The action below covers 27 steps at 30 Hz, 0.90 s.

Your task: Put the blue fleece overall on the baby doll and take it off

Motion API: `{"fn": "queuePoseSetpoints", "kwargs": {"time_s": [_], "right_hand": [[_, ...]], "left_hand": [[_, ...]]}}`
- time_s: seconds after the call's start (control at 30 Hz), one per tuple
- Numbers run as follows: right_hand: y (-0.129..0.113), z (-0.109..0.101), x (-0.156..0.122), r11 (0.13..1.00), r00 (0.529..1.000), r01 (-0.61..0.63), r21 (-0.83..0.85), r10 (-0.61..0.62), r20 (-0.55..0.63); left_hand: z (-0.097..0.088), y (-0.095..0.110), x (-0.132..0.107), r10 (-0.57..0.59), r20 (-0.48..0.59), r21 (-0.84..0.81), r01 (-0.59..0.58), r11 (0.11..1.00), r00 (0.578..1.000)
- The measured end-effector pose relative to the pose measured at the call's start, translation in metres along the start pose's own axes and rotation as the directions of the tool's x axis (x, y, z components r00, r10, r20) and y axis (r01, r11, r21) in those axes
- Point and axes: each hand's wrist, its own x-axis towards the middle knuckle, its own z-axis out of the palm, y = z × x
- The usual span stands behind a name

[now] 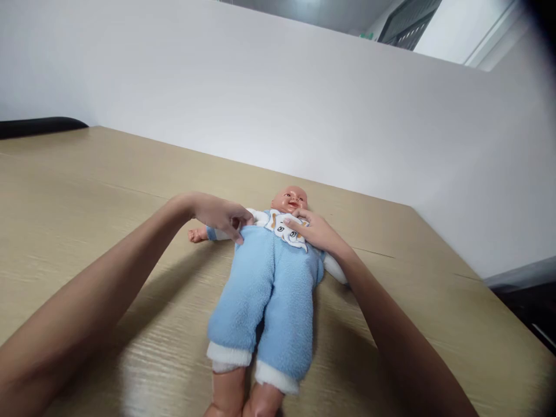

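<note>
A baby doll [290, 199] lies on its back on the wooden table [87, 185], head away from me, bare feet toward me. It wears a fluffy light-blue romper [269, 289] with a white printed bib at the chest. My left hand [219, 214] pinches the romper's fabric at the doll's shoulder on the left side. My right hand [315, 230] rests on the bib near the doll's neck, its fingers curled onto the cloth. The doll's far arm on the right is partly hidden under my right wrist.
A white partition wall [304, 104] rises behind the table's far edge. The table's right edge [486, 289] runs diagonally, with dark floor beyond it. A dark curved object [39, 125] lies at the far left.
</note>
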Motion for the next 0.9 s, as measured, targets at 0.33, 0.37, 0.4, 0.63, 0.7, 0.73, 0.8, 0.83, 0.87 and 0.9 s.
{"fn": "queuePoseSetpoints", "kwargs": {"time_s": [0.33,0.37,0.4,0.63,0.7,0.73,0.8,0.83,0.87,0.9], "right_hand": [[0.018,-0.019,-0.069,0.959,0.971,0.049,-0.278,-0.111,-0.211],[0.029,-0.022,-0.086,0.947,0.967,0.046,-0.317,-0.122,-0.224],[0.042,-0.026,-0.103,0.935,0.966,0.038,-0.353,-0.124,-0.225],[0.102,-0.031,-0.168,0.976,0.966,-0.070,-0.207,0.015,-0.258],[0.101,-0.031,-0.166,0.991,0.945,-0.126,-0.038,0.108,-0.310],[0.099,-0.031,-0.164,0.989,0.927,-0.137,0.055,0.148,-0.344],[0.093,-0.034,-0.156,0.973,0.879,-0.117,0.199,0.195,-0.434],[0.089,-0.036,-0.152,0.962,0.856,-0.095,0.254,0.209,-0.473],[0.085,-0.038,-0.146,0.947,0.839,-0.070,0.313,0.226,-0.495],[0.080,-0.040,-0.140,0.925,0.830,-0.044,0.378,0.244,-0.502]], "left_hand": [[0.030,0.041,0.005,0.055,-0.445,0.634,0.271,0.724,0.894],[0.032,0.046,0.009,0.120,-0.470,0.649,0.251,0.718,0.875],[0.035,0.051,0.015,0.191,-0.493,0.655,0.217,0.724,0.848],[0.066,0.078,0.103,0.370,-0.421,0.613,-0.041,0.789,0.828],[0.072,0.079,0.120,0.347,-0.398,0.595,-0.049,0.802,0.849],[0.074,0.078,0.125,0.362,-0.407,0.587,-0.063,0.807,0.839],[0.078,0.077,0.126,0.418,-0.442,0.572,-0.110,0.813,0.793],[0.079,0.077,0.124,0.438,-0.460,0.556,-0.134,0.821,0.772],[0.080,0.077,0.121,0.447,-0.475,0.535,-0.155,0.831,0.758],[0.080,0.077,0.118,0.450,-0.490,0.511,-0.172,0.842,0.747]]}}
